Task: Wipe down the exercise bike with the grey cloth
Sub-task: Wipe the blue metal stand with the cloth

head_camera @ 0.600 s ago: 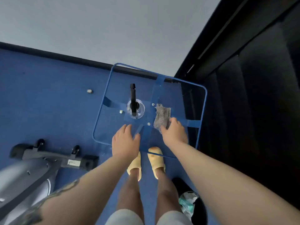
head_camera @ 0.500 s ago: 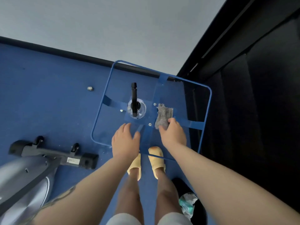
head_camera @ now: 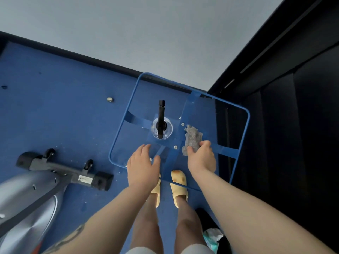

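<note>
Two hands over the glass table [head_camera: 128, 109]: right hand [head_camera: 201, 158] pinches grey cloth [head_camera: 192, 139], left hand [head_camera: 142, 165] flat, fingers straight.

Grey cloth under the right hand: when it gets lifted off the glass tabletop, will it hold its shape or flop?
The grey cloth looks crumpled and ragged-edged, so it will probably droop. It seems thin, likely light. The right hand pinches its near end, so the far end may trail.
</note>
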`<state>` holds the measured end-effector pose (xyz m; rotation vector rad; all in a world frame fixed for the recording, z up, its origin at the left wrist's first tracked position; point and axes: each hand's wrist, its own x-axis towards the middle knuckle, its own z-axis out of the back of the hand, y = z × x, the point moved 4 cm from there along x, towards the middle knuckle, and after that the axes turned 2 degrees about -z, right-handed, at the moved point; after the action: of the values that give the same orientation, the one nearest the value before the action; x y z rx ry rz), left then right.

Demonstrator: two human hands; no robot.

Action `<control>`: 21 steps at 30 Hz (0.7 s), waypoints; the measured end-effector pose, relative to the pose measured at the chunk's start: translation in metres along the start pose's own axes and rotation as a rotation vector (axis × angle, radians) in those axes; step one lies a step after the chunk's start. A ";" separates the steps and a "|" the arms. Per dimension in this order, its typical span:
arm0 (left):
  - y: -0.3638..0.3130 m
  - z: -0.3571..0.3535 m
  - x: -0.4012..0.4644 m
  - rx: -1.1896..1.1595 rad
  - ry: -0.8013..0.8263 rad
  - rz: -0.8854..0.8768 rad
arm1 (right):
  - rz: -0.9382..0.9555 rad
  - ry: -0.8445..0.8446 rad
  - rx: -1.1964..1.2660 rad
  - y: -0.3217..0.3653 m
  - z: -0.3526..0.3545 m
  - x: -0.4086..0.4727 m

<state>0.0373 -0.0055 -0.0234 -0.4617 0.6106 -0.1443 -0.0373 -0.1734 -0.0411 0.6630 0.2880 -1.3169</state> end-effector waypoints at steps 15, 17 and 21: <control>-0.051 0.184 -0.079 -0.034 -0.361 -0.141 | 0.651 -0.186 0.431 0.077 0.195 -0.106; -0.051 0.209 -0.100 -0.034 -0.459 -0.143 | 0.777 -0.138 0.451 0.097 0.206 -0.131; -0.039 0.245 -0.149 -0.080 -0.658 -0.091 | 1.035 -0.018 0.420 0.135 0.205 -0.187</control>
<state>0.0589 0.0911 0.2481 -0.5775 -0.0500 -0.0473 0.0097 -0.1333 0.2612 0.9682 -0.3417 -0.3719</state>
